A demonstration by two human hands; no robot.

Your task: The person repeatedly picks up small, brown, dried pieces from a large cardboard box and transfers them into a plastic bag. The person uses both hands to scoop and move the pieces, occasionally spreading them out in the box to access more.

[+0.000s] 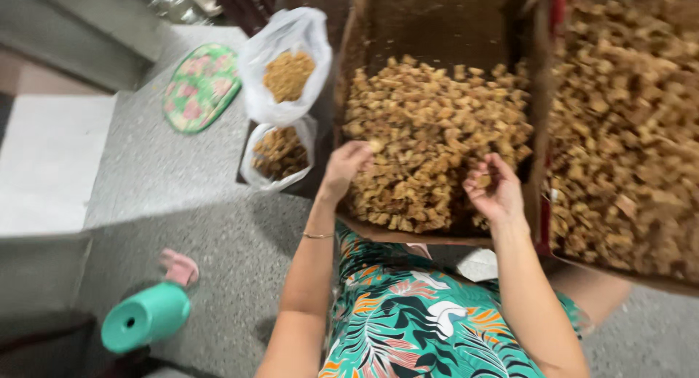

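A cardboard box (429,25) sits in front of me, filled with small golden-brown chunks (429,130). My left hand (344,167) rests at the near left edge of the pile, fingers curled down onto the chunks. My right hand (492,190) is at the near right of the pile, palm up, with a few chunks held in its curled fingers. A thin bracelet circles my left wrist. My lap in green floral cloth (415,312) is below the box.
A second box (626,130) of the same chunks stands to the right. Two clear plastic bags (285,65) (279,154) with brown pieces lie left of the box. A floral round mat (200,87), a teal cylinder (145,317) and a pink item (180,267) lie on the grey floor.
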